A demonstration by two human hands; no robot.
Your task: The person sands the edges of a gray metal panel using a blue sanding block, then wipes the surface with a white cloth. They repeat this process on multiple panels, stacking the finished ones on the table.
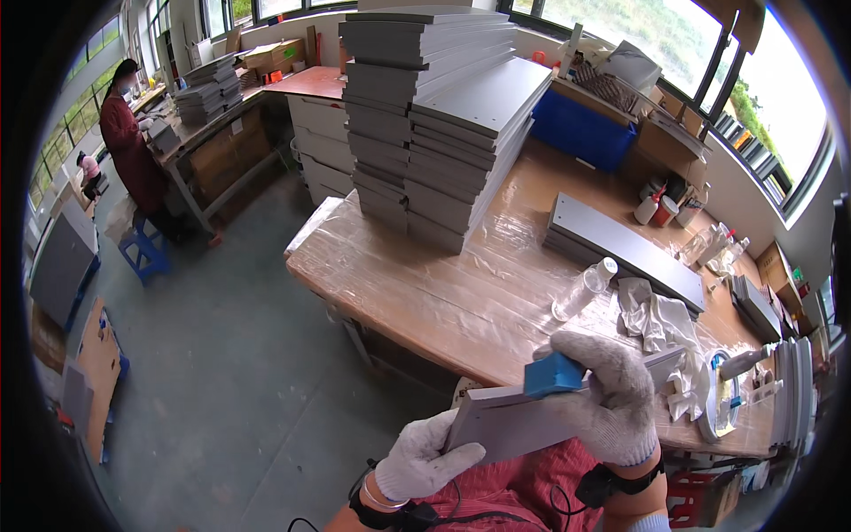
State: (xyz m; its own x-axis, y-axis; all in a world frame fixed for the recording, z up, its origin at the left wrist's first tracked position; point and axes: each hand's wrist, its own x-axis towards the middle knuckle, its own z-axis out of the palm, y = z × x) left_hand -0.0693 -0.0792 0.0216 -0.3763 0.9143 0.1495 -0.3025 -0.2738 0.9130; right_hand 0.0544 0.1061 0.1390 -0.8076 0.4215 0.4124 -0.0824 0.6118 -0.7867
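A narrow grey panel (pixel 510 427) is held tilted over my lap. My left hand (pixel 427 459), in a white knit glove, grips its near left end, thumb on the face. My right hand (pixel 612 395), gloved likewise, is closed round a blue block (pixel 553 375) that rests against the panel's upper long edge. What the block is made of, I cannot tell. Part of the panel is hidden behind my right hand. Just beyond, a clear plastic bottle (pixel 581 293) with a white cap stands on the table, beside a crumpled white cloth (pixel 654 315).
Tall stacks of grey panels (pixel 434 160) rise from the film-covered table (pixel 381 275). More grey boards (pixel 625 253) lie across it. Small bottles (pixel 709 244), a blue bin (pixel 581 129) and a round white container (pixel 720 399) are to the right. A person (pixel 128 133) stands at another bench; a blue stool (pixel 142 251) is nearby.
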